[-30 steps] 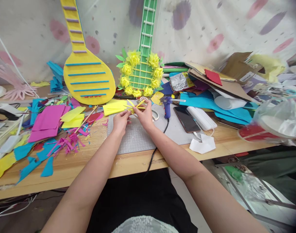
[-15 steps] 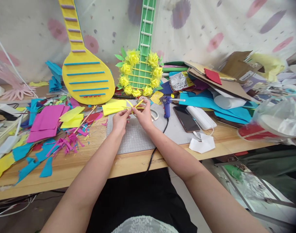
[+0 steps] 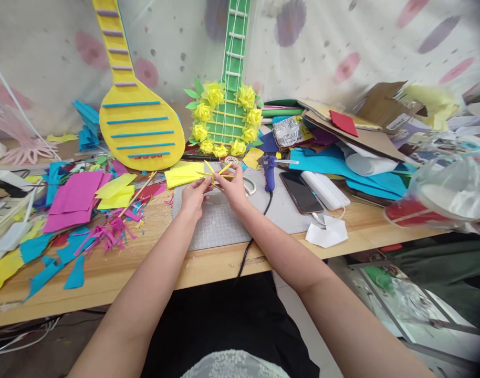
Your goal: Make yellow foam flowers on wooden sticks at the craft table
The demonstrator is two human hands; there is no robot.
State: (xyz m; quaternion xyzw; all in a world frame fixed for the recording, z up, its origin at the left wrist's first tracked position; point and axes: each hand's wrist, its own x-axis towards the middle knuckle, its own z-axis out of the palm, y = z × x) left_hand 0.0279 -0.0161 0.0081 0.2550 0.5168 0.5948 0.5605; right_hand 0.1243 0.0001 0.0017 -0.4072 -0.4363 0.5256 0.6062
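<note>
A: What do the hands have?

B: Both pinch the same small thing. The left hand point(image 3: 192, 195) and the right hand point(image 3: 232, 188) meet fingertip to fingertip on a bundle of yellow strips point(image 3: 215, 173), held just above the far edge of the grey cutting mat point(image 3: 220, 226). Each hand is closed on it, thumb against forefinger; the strip ends fan out above and to the sides of the grip.

A: How would you say it handles?

B: By the look of it, very light and soft, thin foam or paper. The strips should bend and crease at any squeeze, so I would judge the sound grip to be at the middle where they cross, as both hands have it, not out at the loose tips.

A: And around them?

B: Just behind the left hand lie yellow sheets point(image 3: 183, 174). Beside the right hand sit scissors point(image 3: 249, 185), then a purple glue gun point(image 3: 270, 172) with its cord running off the table edge, and a dark phone point(image 3: 300, 192). Further back a green paper guitar ringed with yellow flowers point(image 3: 229, 118) leans on the wall next to a yellow guitar point(image 3: 139, 123). Magenta sheets point(image 3: 76, 198) and blue scraps point(image 3: 51, 265) litter the wooden table point(image 3: 208, 265) to the left.
</note>
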